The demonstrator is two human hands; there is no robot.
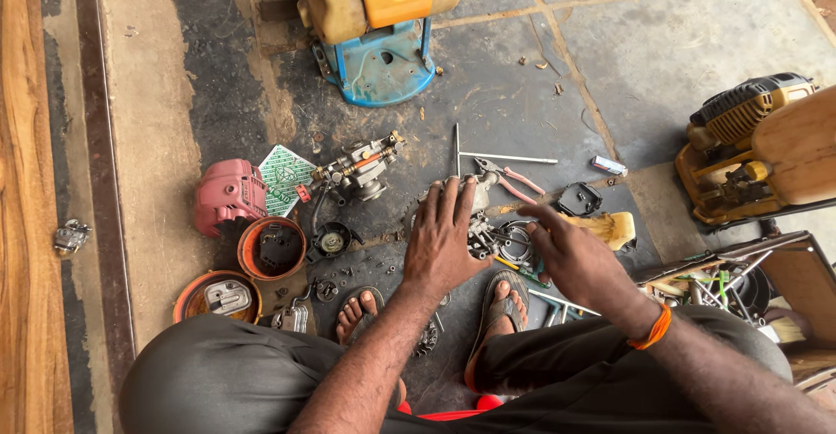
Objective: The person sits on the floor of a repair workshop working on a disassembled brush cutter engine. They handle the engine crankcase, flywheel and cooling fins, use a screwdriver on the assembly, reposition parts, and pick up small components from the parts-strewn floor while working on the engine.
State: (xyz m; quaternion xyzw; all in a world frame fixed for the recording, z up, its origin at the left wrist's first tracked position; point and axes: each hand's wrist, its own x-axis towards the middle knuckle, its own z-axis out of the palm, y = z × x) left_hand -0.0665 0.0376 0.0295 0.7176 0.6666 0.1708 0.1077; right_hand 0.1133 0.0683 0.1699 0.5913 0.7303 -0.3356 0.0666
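I sit on a stone floor with small engine parts spread before me. My left hand [442, 241] lies spread, palm down, on a grey metal engine part [481, 192] and steadies it. My right hand [570, 251] reaches in from the right, index finger pointing at the part's black round side [514, 241]; whether it holds a small tool I cannot tell. Red-handled pliers [509, 177] lie just beyond the part. A carburettor assembly [359, 168] rests to the left of it.
A red engine cover [228, 194], two orange round housings [272, 247] [218, 296], thin metal rods [505, 158], a yellow tank on a blue stand [380, 61], a yellow engine [740, 151] at right, and a wooden tool box [740, 282] surround me. My sandalled feet [501, 308] rest below the part.
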